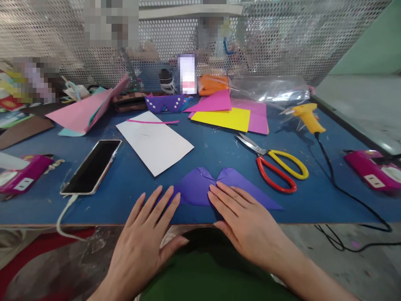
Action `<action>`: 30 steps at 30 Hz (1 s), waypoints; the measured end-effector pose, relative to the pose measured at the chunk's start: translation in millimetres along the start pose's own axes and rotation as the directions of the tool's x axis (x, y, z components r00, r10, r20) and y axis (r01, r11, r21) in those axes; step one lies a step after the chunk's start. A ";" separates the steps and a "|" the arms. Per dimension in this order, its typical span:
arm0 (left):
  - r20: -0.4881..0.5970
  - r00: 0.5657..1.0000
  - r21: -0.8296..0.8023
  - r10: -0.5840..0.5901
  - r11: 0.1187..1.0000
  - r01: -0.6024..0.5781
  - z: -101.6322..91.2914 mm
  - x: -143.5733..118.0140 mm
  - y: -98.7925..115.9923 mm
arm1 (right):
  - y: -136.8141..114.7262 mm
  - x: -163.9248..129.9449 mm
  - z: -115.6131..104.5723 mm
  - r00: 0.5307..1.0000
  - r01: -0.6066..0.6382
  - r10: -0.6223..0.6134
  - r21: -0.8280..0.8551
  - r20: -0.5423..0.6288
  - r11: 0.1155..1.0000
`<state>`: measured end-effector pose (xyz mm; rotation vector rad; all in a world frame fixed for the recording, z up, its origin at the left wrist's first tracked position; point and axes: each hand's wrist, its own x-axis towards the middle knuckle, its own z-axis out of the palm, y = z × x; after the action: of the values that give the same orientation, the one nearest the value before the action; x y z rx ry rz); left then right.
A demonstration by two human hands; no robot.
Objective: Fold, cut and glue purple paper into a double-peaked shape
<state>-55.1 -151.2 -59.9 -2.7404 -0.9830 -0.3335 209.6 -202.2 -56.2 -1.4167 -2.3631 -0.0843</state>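
A folded purple paper (200, 184) lies flat near the front edge of the blue table (313, 209). My left hand (147, 234) rests palm down with its fingers spread, the fingertips pressing the paper's left flap. Over the paper's right half lies my right hand (244, 219), flat, with its fingers on the fold near the middle. Neither hand grips anything.
Red-and-yellow scissors (275, 165) lie right of the paper, a yellow glue gun (308, 117) with its black cord behind them. A phone (92, 166) on a cable and a white sheet (155, 142) lie left. Coloured sheets (228, 115) and purple paper glasses (166, 102) sit further back.
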 end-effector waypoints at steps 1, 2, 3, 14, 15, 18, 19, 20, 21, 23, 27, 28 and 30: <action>-0.008 1.000 0.005 -0.002 1.000 0.002 -1.0 -0.9 -0.2 | 0.0 -1.6 0.7 1.000 -0.006 0.006 0.002 0.006 1.000; -0.020 1.000 0.005 -0.006 1.000 0.007 -2.1 -0.8 0.2 | 0.2 -3.0 1.4 1.000 -0.009 0.009 0.004 0.010 1.000; -0.037 0.999 0.000 -0.006 1.000 0.006 -3.3 0.3 1.1 | 0.4 -4.0 1.9 1.000 -0.008 0.008 0.005 0.014 1.000; -0.047 0.995 -0.082 0.087 0.992 -0.091 1.7 21.0 6.9 | 7.5 -15.5 -7.1 0.976 -0.096 0.089 -0.026 -0.197 0.995; -0.060 0.995 -0.085 0.085 0.992 -0.090 2.4 20.9 6.0 | 8.0 -16.5 -7.6 0.973 -0.100 0.087 -0.050 -0.213 0.994; -0.124 0.988 -0.094 0.089 0.990 -0.101 3.3 21.9 4.6 | 8.3 -15.6 -7.8 0.972 -0.084 0.059 -0.102 -0.227 0.991; -0.146 0.985 -0.099 0.091 0.989 -0.106 3.3 22.9 4.5 | 8.2 -14.2 -7.7 0.975 -0.069 0.041 -0.120 -0.220 0.990; -0.163 0.982 -0.104 0.090 0.989 -0.108 3.3 24.1 4.5 | 8.1 -12.5 -7.8 0.979 -0.045 0.016 -0.139 -0.201 0.989; -0.175 0.981 -0.111 0.088 0.988 -0.109 3.4 25.6 4.5 | 8.0 -10.5 -8.0 0.984 -0.012 -0.016 -0.157 -0.179 0.988; -0.196 0.977 -0.124 0.084 0.986 -0.109 3.6 28.4 3.9 | 7.9 -6.4 -8.8 0.986 0.061 -0.088 -0.185 -0.139 0.981; -0.236 0.968 -0.156 0.081 0.980 -0.120 3.8 29.5 -1.6 | 8.5 -0.3 -10.0 0.976 0.152 -0.180 -0.205 -0.126 0.967; -0.239 0.967 -0.159 0.087 0.979 -0.128 3.5 28.3 -4.1 | 8.5 0.4 -9.8 0.974 0.158 -0.187 -0.204 -0.129 0.966; -0.250 0.963 -0.152 0.102 0.978 -0.143 2.0 24.9 -9.2 | 8.4 0.6 -8.6 0.975 0.150 -0.177 -0.188 -0.133 0.971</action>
<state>-42.0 -128.9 -53.6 -2.8053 -0.7486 -0.7396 219.1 -199.7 -49.2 -1.2396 -2.3911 -0.4395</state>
